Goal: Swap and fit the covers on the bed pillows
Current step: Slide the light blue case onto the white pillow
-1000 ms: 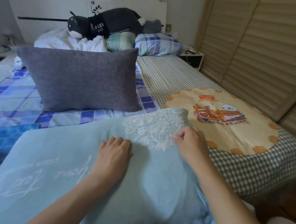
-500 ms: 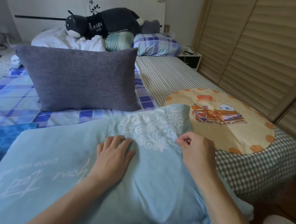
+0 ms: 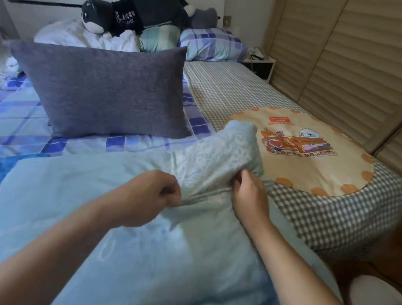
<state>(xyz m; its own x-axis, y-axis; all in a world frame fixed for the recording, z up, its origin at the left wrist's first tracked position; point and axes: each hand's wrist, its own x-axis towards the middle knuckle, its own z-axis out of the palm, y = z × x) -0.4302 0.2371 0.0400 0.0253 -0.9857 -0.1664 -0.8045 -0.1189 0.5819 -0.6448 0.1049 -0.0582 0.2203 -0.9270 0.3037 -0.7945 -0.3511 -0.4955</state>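
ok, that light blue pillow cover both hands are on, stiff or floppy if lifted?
Likely floppy: the light blue cover bunches into folds where the left hand and right hand grip it. Probably light, since its raised corner is held by fingertips. It would likely drape, not hold shape.

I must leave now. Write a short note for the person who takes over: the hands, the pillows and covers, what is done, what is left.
Left hand: grips a fold of the light blue cover.
Right hand: pinches the same cover near its raised far corner.
The light blue pillow lies nearest on the bed; the grey pillow stands behind it, untouched.
Done: cannot tell from this view.
Left: probably work this cover into place, then handle the grey pillow.
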